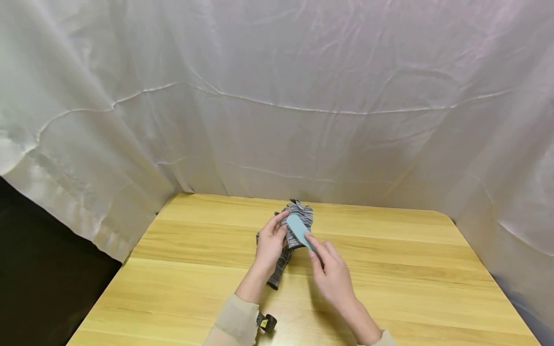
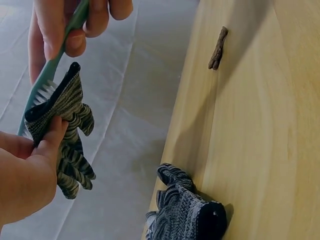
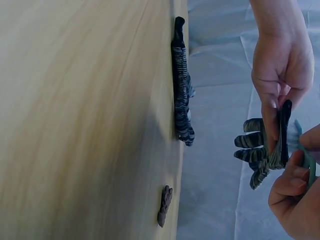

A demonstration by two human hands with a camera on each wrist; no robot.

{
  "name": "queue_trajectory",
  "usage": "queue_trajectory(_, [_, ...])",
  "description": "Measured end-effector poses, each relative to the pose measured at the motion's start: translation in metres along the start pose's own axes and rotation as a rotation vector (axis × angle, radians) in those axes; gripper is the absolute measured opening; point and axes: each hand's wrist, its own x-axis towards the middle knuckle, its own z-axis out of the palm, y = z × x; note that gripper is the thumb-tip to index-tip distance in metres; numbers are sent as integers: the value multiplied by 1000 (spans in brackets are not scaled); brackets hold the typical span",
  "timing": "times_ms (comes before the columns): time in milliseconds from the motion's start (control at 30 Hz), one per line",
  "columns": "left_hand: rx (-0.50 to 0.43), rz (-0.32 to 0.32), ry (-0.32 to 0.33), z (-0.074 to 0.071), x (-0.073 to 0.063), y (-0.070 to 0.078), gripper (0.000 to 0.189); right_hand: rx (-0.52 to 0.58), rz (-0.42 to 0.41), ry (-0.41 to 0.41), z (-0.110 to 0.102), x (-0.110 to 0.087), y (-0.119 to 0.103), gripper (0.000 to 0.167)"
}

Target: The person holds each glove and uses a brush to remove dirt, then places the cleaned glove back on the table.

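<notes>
My left hand (image 1: 269, 245) pinches a grey-and-black striped knit glove (image 1: 306, 215) near its dark cuff, holding it up above the table with the glove's fingers pointing away. In my right hand (image 1: 334, 275) is a pale teal scrubbing brush (image 1: 297, 227), gripped by its handle with the index finger laid along it. White bristles (image 2: 44, 93) face the glove and meet it near the cuff in the left wrist view. A second matching glove (image 1: 280, 270) lies on the table beneath my left hand, partly hidden by it in the head view.
The wooden table (image 1: 411, 288) ends at a hanging grey-white curtain (image 1: 303, 144) at the back and sides. A small brown twisted piece (image 2: 218, 48) lies on the wood. A black strap device (image 1: 267, 323) sits at my left wrist. A dark area (image 1: 43, 269) borders the left.
</notes>
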Motion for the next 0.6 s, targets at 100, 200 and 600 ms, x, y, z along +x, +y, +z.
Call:
queue_trajectory(100, [-1,12,10,1,0,1,43,-20,28,-11,0,0,0,49])
queue_trajectory(200, [-2,23,17,1,0,1,42,-32,50,-14,0,0,0,48])
queue_trajectory(600, [-5,33,33,2,0,3,44,-68,110,7,-4,3,-1,46])
